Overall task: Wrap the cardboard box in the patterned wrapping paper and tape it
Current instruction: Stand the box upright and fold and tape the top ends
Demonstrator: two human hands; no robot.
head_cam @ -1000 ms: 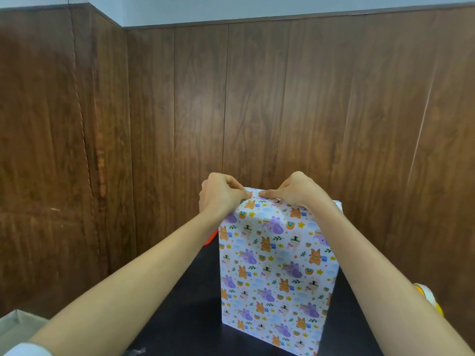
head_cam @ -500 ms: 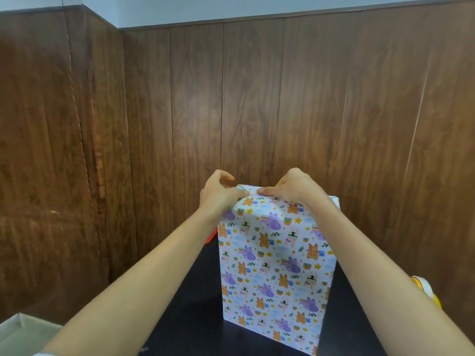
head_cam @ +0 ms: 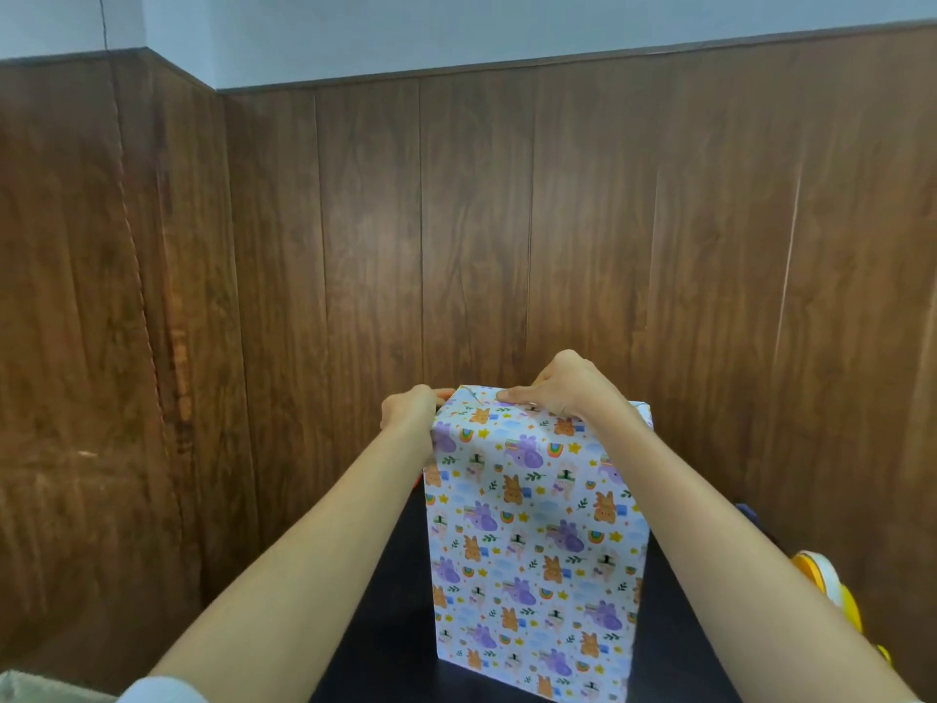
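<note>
The box stands upright on the dark table (head_cam: 385, 626), fully covered by the patterned wrapping paper (head_cam: 532, 540) with small animals and rainbows. My left hand (head_cam: 408, 411) is at the top left corner, fingers curled against the paper's folded edge. On the top edge, my right hand (head_cam: 563, 385) presses down with its fingertips on the fold. The box's top face and far side are hidden. No cardboard shows.
A yellow and white tape roll (head_cam: 826, 583) lies on the table to the right, partly behind my right forearm. Something red (head_cam: 419, 480) peeks out behind my left forearm. Wood-panelled walls (head_cam: 355, 296) close in behind and to the left.
My left hand has slid from the middle of the top edge out to the left corner. My right hand stays pressing on the top. The camera has tilted up slightly.
</note>
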